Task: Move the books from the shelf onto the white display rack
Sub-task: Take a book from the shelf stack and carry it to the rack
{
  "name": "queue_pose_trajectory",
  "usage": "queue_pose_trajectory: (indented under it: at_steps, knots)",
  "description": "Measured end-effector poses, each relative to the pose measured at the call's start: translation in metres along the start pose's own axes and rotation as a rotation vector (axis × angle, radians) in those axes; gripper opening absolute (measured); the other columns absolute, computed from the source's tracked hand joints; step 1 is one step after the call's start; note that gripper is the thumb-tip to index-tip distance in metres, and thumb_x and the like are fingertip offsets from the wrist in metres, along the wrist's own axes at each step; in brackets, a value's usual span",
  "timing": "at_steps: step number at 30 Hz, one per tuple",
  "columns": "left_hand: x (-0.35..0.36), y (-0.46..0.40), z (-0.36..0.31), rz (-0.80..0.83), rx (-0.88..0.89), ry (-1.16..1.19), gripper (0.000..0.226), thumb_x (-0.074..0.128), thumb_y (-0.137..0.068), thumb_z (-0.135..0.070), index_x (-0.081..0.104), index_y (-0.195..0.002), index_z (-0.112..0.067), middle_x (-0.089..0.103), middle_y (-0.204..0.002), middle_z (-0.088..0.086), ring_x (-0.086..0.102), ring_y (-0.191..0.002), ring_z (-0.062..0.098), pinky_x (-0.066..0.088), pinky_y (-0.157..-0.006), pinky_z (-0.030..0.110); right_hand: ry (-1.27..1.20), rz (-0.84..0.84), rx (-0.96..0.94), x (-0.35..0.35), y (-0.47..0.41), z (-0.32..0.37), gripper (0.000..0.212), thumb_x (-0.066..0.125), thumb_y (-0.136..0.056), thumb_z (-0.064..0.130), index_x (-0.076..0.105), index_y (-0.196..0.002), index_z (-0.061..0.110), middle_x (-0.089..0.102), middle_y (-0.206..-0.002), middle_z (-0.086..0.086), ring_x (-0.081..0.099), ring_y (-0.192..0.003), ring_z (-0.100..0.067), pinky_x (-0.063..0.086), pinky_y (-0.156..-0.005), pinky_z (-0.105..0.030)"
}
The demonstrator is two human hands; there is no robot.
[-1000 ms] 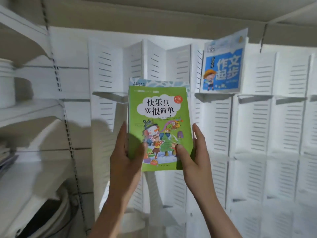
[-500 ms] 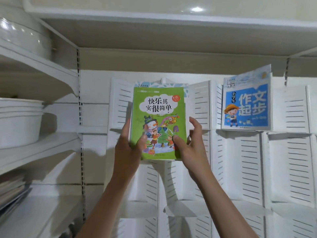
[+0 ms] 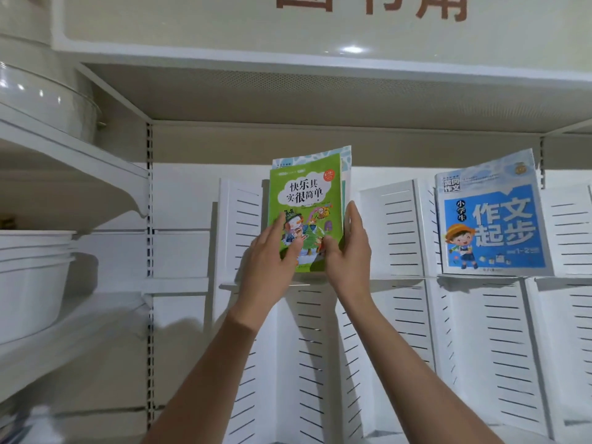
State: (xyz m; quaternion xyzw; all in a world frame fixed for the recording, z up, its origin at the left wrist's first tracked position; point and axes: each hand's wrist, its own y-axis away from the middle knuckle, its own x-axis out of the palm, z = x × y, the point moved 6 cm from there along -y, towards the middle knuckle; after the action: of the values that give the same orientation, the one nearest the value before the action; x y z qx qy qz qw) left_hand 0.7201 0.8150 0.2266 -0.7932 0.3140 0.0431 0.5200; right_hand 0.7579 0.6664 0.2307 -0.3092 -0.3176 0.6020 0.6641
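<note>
The white display rack (image 3: 400, 331) filled the wall, with a blue book (image 3: 493, 219) propped upright on its top ledge to the right. Further left on that ledge stood the green book (image 3: 306, 200), a second book just behind it. The left hand (image 3: 269, 267) and right hand (image 3: 347, 254) each had a grip clasping its lower edges.

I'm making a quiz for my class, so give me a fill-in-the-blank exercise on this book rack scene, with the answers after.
1. Both hands, the left hand and the right hand, hold a book whose front cover is ____.
2. The blue book stands on the white display rack to the ____ of the held green book.
3. The blue book's cover shows a cartoon ____.

Answers: green; right; child
</note>
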Motion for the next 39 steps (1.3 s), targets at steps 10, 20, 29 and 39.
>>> queue_pose_trajectory:
  at_steps: [10, 20, 29, 39]
  knots:
    - [0.016, -0.009, 0.006, 0.259, -0.197, 0.179, 0.072, 0.007, -0.086, -0.079, 0.048, -0.137, -0.047, 0.053, -0.145, -0.004, 0.051, -0.13, 0.024, 0.038, -0.109, 0.051, 0.35, 0.058, -0.106, 0.014, 0.005, -0.013, 0.076, 0.055, -0.094, 0.009, 0.015, -0.157, 0.021, 0.048, -0.123, -0.013, 0.045, -0.11, -0.023, 0.04, -0.084, -0.033]
    - [0.016, -0.018, 0.017, 0.324, -0.261, 0.1, 0.069, 0.003, -0.092, -0.077, 0.036, -0.147, -0.051, 0.048, -0.151, -0.005, 0.045, -0.137, 0.026, 0.031, -0.115, 0.051, 0.544, 0.155, -0.311, 0.024, -0.011, -0.01, 0.068, 0.048, -0.097, 0.002, 0.012, -0.156, 0.004, 0.002, -0.165, -0.014, 0.001, -0.153, -0.026, 0.029, -0.117, -0.042]
    - [0.014, -0.01, 0.008, 0.25, -0.24, 0.091, 0.068, 0.008, -0.095, -0.073, 0.054, -0.135, -0.043, 0.064, -0.131, 0.001, 0.06, -0.116, 0.025, 0.042, -0.106, 0.05, 0.524, 0.206, -0.289, 0.013, -0.01, -0.008, 0.077, 0.057, -0.096, 0.013, 0.011, -0.158, 0.014, 0.013, -0.165, -0.007, 0.018, -0.151, -0.022, 0.043, -0.108, -0.043]
    - [-0.025, 0.06, -0.051, -0.003, 0.051, 0.11, 0.063, 0.024, -0.097, -0.058, 0.047, -0.147, -0.028, 0.052, -0.147, -0.005, 0.049, -0.134, 0.014, 0.039, -0.114, 0.04, 0.354, 0.231, -0.235, -0.056, 0.052, 0.034, 0.058, 0.044, -0.102, 0.045, 0.024, -0.155, 0.035, 0.022, -0.163, 0.008, 0.014, -0.149, -0.003, 0.02, -0.11, -0.023]
